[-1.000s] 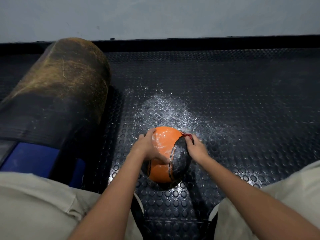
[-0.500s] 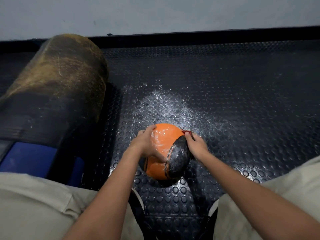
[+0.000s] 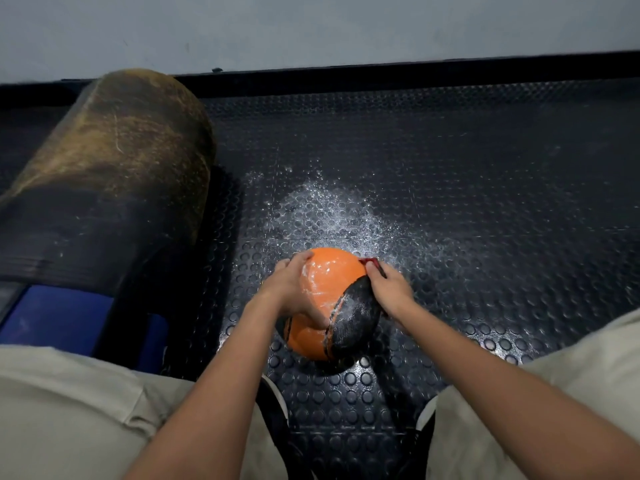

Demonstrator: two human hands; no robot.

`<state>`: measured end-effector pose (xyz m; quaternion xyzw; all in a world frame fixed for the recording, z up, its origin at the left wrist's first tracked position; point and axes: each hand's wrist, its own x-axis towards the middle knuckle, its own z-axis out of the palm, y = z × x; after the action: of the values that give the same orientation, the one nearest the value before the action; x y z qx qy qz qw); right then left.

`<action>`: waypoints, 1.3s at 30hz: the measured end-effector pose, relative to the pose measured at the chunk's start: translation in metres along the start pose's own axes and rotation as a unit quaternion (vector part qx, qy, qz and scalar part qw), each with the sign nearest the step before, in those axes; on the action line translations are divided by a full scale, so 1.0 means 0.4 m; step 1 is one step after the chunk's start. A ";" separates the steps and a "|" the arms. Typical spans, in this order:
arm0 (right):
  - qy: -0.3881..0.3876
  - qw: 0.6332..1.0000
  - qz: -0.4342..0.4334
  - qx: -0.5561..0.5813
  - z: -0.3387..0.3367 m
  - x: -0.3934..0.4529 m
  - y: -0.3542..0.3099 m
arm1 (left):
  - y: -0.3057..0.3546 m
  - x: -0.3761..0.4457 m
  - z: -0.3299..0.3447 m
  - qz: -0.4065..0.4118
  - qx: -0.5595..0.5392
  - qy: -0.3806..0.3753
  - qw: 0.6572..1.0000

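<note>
An orange ball (image 3: 332, 275) with a black panel and white streaks sits on the black studded rubber mat (image 3: 485, 202) between my knees. My left hand (image 3: 292, 289) wraps over the ball's left side, thumb lying across its front. My right hand (image 3: 389, 289) is at the ball's right edge and pinches a small red tool (image 3: 372, 262), whose tip shows just above my fingers against the ball. The rest of the tool is hidden in my hand.
White flecks (image 3: 329, 216) are scattered on the mat beyond the ball. A large worn brown-and-black cylinder (image 3: 104, 181) lies at the left over a blue object (image 3: 59, 320). A grey wall (image 3: 311, 26) runs along the back. My knees in beige trousers fill the lower corners.
The hands and ball stay in nearly the same pose. The view has shifted slightly; the ball and hands sit a little lower in frame than half a second ago.
</note>
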<state>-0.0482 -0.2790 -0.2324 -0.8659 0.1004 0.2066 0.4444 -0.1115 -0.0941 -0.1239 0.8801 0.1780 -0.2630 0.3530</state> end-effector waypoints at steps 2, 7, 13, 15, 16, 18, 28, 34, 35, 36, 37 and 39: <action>0.015 0.999 -0.043 -0.007 0.006 -0.008 -0.030 | -0.005 0.003 -0.005 -0.011 0.003 -0.005 1.000; 0.011 0.996 -0.085 -0.038 0.013 -0.006 -0.031 | -0.027 0.011 -0.007 -0.024 -0.039 0.002 0.999; 0.017 1.000 -0.005 0.012 -0.003 -0.014 -0.010 | -0.022 0.007 -0.010 -0.050 0.019 0.011 0.999; 0.030 0.996 -0.083 -0.019 0.001 -0.020 -0.047 | -0.018 0.012 -0.019 -0.055 0.021 0.010 0.998; 0.028 0.993 -0.117 -0.022 0.001 -0.023 -0.063 | -0.015 0.013 -0.022 -0.054 0.022 0.011 0.998; 0.029 0.989 -0.141 -0.031 0.005 -0.014 -0.061 | -0.009 0.015 -0.024 -0.044 0.026 0.016 0.999; 0.040 0.996 -0.058 0.046 0.010 0.003 -0.027 | -0.017 0.031 -0.019 -0.006 0.020 0.015 1.000; 0.045 0.997 -0.062 0.030 0.003 -0.004 0.001 | -0.014 0.024 -0.017 0.025 0.000 0.004 1.000; 0.038 0.997 -0.020 0.064 0.004 0.000 0.011 | -0.014 0.025 -0.014 0.030 0.001 0.005 1.000; 0.032 0.995 0.015 0.096 0.005 0.000 0.014 | -0.015 0.027 -0.012 0.033 0.001 0.004 0.999; 0.033 0.992 0.033 0.116 0.008 0.001 0.010 | -0.015 0.030 -0.012 0.034 0.001 0.003 0.999; 0.047 0.995 0.002 0.087 0.009 -0.008 -0.022 | -0.020 0.039 -0.013 0.033 0.004 -0.004 0.999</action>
<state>-0.0487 -0.2710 -0.2264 -0.8322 0.1408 0.1569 0.5128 -0.1013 -0.0830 -0.1339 0.8857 0.1465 -0.2556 0.3589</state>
